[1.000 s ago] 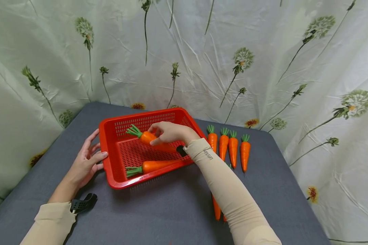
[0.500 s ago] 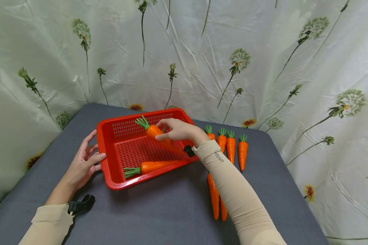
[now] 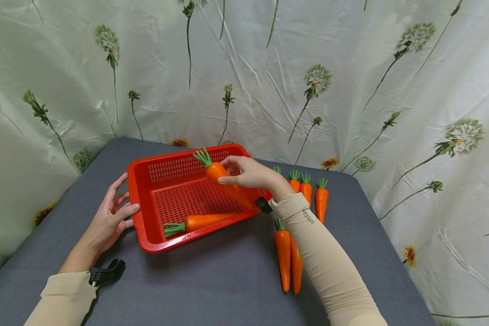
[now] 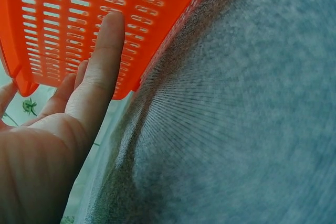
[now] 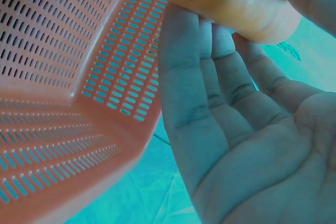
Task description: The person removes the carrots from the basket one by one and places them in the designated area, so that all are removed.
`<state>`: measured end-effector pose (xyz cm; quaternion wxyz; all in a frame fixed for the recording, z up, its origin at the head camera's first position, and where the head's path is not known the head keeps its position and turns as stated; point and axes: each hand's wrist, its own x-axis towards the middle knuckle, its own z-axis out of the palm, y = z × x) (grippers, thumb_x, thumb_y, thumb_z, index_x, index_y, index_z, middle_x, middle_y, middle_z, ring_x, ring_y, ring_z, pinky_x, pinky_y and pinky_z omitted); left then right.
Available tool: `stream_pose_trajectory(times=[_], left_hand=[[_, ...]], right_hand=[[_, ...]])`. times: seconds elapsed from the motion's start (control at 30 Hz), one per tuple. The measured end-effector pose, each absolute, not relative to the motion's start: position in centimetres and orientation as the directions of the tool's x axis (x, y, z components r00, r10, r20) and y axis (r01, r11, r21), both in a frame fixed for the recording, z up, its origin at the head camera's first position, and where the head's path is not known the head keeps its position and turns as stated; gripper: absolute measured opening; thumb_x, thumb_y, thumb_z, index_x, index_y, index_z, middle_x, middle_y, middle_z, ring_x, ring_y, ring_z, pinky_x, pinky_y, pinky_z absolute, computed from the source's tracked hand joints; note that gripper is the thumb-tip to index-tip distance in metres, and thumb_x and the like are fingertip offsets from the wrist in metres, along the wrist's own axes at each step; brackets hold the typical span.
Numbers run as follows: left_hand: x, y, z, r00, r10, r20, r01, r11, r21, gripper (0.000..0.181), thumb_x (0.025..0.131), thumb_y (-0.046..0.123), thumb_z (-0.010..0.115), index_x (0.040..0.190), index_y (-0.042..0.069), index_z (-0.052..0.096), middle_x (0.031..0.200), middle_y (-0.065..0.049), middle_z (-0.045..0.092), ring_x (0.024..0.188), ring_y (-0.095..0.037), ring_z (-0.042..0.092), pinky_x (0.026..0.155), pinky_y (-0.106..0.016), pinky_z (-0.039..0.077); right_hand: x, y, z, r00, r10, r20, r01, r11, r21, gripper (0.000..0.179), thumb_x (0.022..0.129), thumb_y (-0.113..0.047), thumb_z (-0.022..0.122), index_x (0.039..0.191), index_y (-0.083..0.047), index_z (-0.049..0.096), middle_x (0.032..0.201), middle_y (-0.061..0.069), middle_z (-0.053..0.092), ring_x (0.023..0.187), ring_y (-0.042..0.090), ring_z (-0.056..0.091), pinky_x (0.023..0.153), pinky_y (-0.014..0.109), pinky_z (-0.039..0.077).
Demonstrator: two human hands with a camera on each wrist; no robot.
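In the head view a red plastic basket [image 3: 146, 246] with slotted walls lies at the middle left of the table. My left hand [image 3: 112, 217] touches its left end, thumb at the rim; the left wrist view has a straight finger [image 4: 107, 51] against the outer wall. My right hand [image 3: 250, 174] holds an orange carrot [image 3: 217, 172] with a green top, pinched between thumb and fingers, slanting over the basket's right half. Its tapered end points down to the front right. A second carrot [image 3: 203, 222] lies inside along the front wall.
Right of the basket lie several carrots in a back row [image 3: 321, 199] and a pair [image 3: 283, 258] nearer the front, partly covered by the right sleeve [image 3: 326, 253]. A flowered curtain [image 3: 269, 81] hangs behind the grey table [image 3: 212, 285].
My right hand has moved right and slightly up with the carrot, whose green top has risen near the back rim. The left hand keeps its place at the basket's end.
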<state>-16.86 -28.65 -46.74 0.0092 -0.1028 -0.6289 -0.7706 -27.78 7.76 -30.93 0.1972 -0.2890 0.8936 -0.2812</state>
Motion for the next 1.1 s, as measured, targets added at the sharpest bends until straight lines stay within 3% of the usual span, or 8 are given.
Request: stream_pose_trajectory(times=[0.1, 0.27, 0.5, 0.67, 0.83, 0.97, 1.1], left_hand=[[-16.8, -28.6, -46.8, -0.979, 0.121, 0.167, 0.137, -0.22, 0.966, 0.086, 0.107, 0.003, 0.057, 0.172, 0.038, 0.014, 0.144, 0.003, 0.046, 0.117, -0.004, 0.068, 0.08, -0.032, 0.066], [-16.8, -28.6, -46.8, -0.979, 0.125, 0.163, 0.13, -0.234, 0.963, 0.086, 0.107, 0.003, 0.057, 0.172, 0.038, 0.014, 0.144, 0.002, 0.046, 0.117, -0.004, 0.069, 0.08, -0.032, 0.066], [-16.9, -28.6, -46.8, -0.976, 0.127, 0.175, 0.141, -0.243, 0.96, 0.085, 0.107, 0.001, 0.056, 0.172, 0.037, 0.014, 0.143, 0.002, 0.045, 0.117, -0.004, 0.069, 0.08, -0.032, 0.067], [-16.9, -28.8, -46.8, -0.975, 0.121, 0.188, 0.153, -0.248, 0.957, 0.086, 0.107, 0.0, 0.056, 0.172, 0.036, 0.014, 0.143, 0.003, 0.046, 0.115, -0.004, 0.069, 0.079, -0.032, 0.067], [-16.9, -28.8, -46.8, -0.976, 0.121, 0.183, 0.15, -0.242, 0.959, 0.086, 0.107, 0.001, 0.057, 0.172, 0.037, 0.013, 0.144, 0.004, 0.046, 0.116, -0.002, 0.069, 0.08, -0.031, 0.066], [-16.8, -28.7, -46.8, -0.974, 0.13, 0.186, 0.149, -0.252, 0.956, 0.086, 0.107, 0.0, 0.056, 0.173, 0.036, 0.013, 0.144, 0.004, 0.046, 0.116, -0.003, 0.069, 0.08, -0.032, 0.066], [-16.7, -28.7, -46.8, -0.974, 0.13, 0.186, 0.15, -0.245, 0.958, 0.086, 0.107, 0.001, 0.056, 0.173, 0.037, 0.013, 0.144, 0.004, 0.046, 0.117, -0.002, 0.069, 0.08, -0.031, 0.066]], right_hand=[[-27.4, 8.6, -30.8, -0.766, -0.616, -0.185, -0.39, 0.673, -0.629, 0.05, 0.103, -0.036, 0.073, 0.144, -0.012, 0.058, 0.128, 0.007, 0.066, 0.106, 0.022, 0.066, 0.091, 0.035, 0.057], [-26.9, 9.9, -30.8, -0.769, -0.616, -0.173, -0.374, 0.652, -0.659, 0.051, 0.103, -0.033, 0.072, 0.145, -0.009, 0.056, 0.124, 0.01, 0.065, 0.08, 0.025, 0.067, 0.084, 0.042, 0.061], [-26.1, 11.4, -30.9, -0.778, -0.605, -0.169, -0.332, 0.624, -0.707, 0.051, 0.104, -0.03, 0.071, 0.147, -0.007, 0.055, 0.121, 0.012, 0.063, 0.083, 0.035, 0.066, 0.086, 0.053, 0.06], [-25.7, 12.1, -30.9, -0.795, -0.585, -0.16, -0.298, 0.606, -0.737, 0.051, 0.103, -0.031, 0.072, 0.146, -0.009, 0.055, 0.121, 0.011, 0.062, 0.088, 0.035, 0.066, 0.088, 0.059, 0.06], [-25.1, 12.9, -31.1, -0.811, -0.567, -0.147, -0.288, 0.604, -0.743, 0.048, 0.103, -0.03, 0.073, 0.142, -0.01, 0.057, 0.117, 0.011, 0.06, 0.087, 0.044, 0.065, 0.083, 0.056, 0.061], [-24.5, 13.7, -31.3, -0.83, -0.539, -0.146, -0.274, 0.621, -0.734, 0.049, 0.103, -0.031, 0.074, 0.144, -0.011, 0.057, 0.117, 0.011, 0.06, 0.08, 0.037, 0.066, 0.079, 0.044, 0.06], [-23.8, 14.5, -31.6, -0.85, -0.508, -0.142, -0.252, 0.626, -0.738, 0.053, 0.102, -0.031, 0.074, 0.148, -0.01, 0.055, 0.12, 0.012, 0.06, 0.08, 0.037, 0.066, 0.078, 0.044, 0.06]])
